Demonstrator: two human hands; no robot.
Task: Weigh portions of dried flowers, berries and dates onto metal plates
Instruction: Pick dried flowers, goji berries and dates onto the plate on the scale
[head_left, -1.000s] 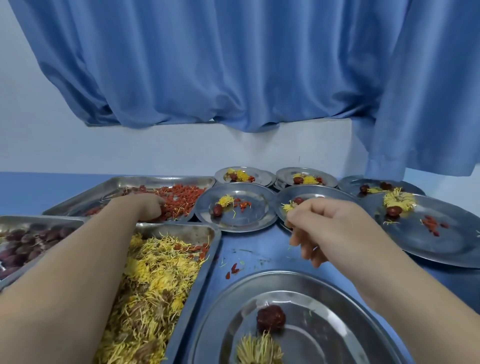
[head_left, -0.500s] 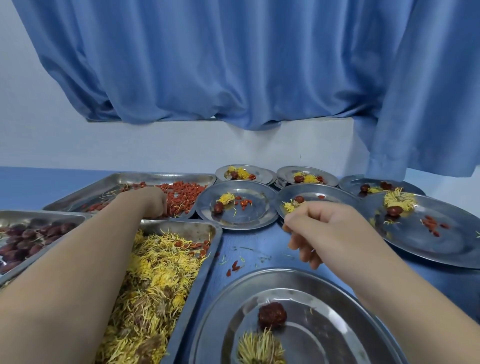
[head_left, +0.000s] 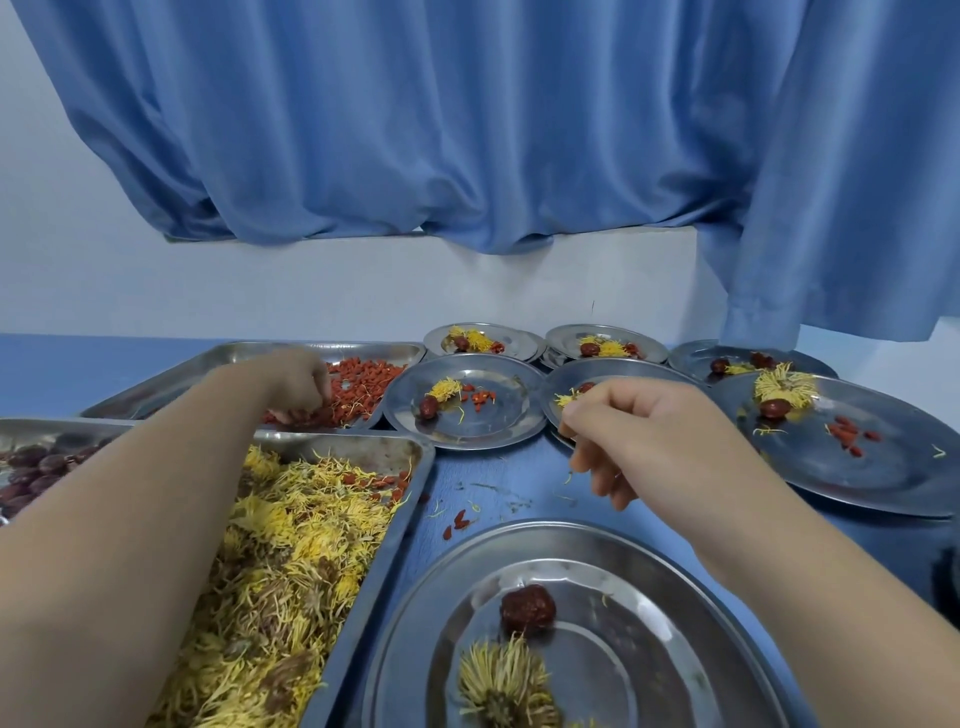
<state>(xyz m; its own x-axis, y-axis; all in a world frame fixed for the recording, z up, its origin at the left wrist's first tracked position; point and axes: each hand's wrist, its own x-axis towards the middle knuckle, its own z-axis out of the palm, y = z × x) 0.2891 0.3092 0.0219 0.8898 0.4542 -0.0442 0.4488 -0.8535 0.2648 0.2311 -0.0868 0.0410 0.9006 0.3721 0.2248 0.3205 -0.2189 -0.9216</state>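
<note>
My left hand (head_left: 298, 384) reaches across into the tray of red berries (head_left: 374, 376), and its curled fingertips pinch into the pile. My right hand (head_left: 639, 436) hovers with curled fingers, thumb and forefinger pressed together, over a small metal plate (head_left: 623, 368) that holds yellow flower strands and a date; nothing shows between the fingertips. The near plate (head_left: 675, 597) carries one date (head_left: 527, 608) and a dried flower (head_left: 506, 686). A tray of yellow dried flowers (head_left: 311, 519) lies under my left forearm. The tray of dates (head_left: 31, 467) is at far left.
Several filled plates stand behind: the middle plate (head_left: 498, 421), a large right plate (head_left: 883, 467), and back plates (head_left: 514, 340). Loose berries (head_left: 457, 522) lie on the blue table. A blue curtain (head_left: 467, 130) hangs over the white wall.
My left hand's fingers have dipped lower into the berries. My right hand has stayed over the same plate, hardly moving.
</note>
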